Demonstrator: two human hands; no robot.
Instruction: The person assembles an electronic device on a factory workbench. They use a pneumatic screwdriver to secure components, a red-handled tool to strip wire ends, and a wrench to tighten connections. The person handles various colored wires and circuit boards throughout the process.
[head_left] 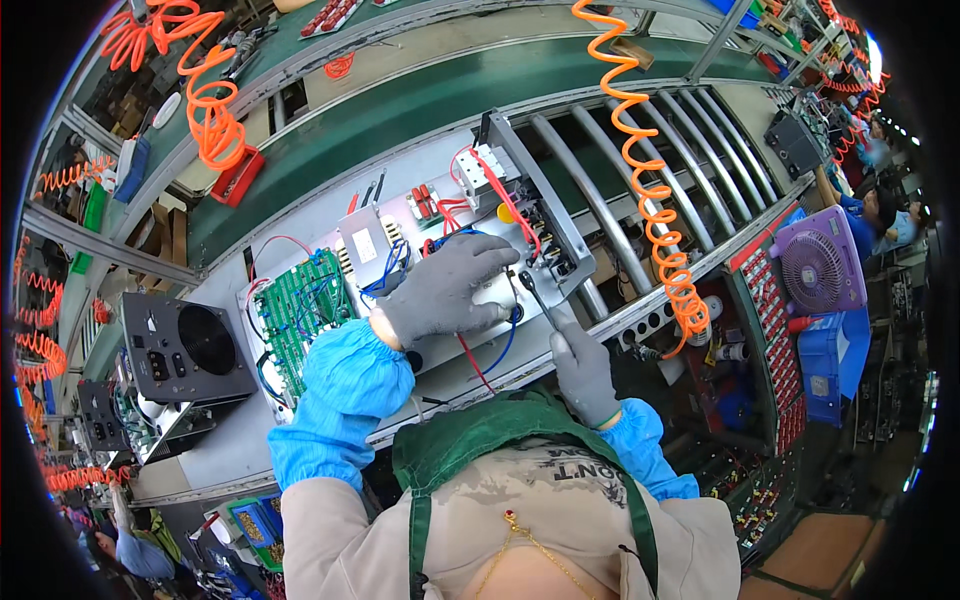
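Note:
My left hand [450, 287], in a grey glove, reaches over an open metal chassis with its fingers curved round a white cylindrical part [497, 292]. My right hand [583, 375], gloved alike, is closed on the handle of a dark wrench [541, 300]. The wrench's head rests beside the white part, close to the black end panel [555, 215]. Left of my left hand lie a green circuit board [303, 310] and a silver-plated block [366, 243] with blue wires. A loose red wire [473, 360] trails below the hand. My left palm is hidden.
Orange coiled hoses [640, 130] hang over the bench. A roller conveyor [650, 165] adjoins on the right, near a purple fan [822, 262] and blue bin [833, 365]. A black-cased unit [187, 347] stands left. Other people work at far left and right.

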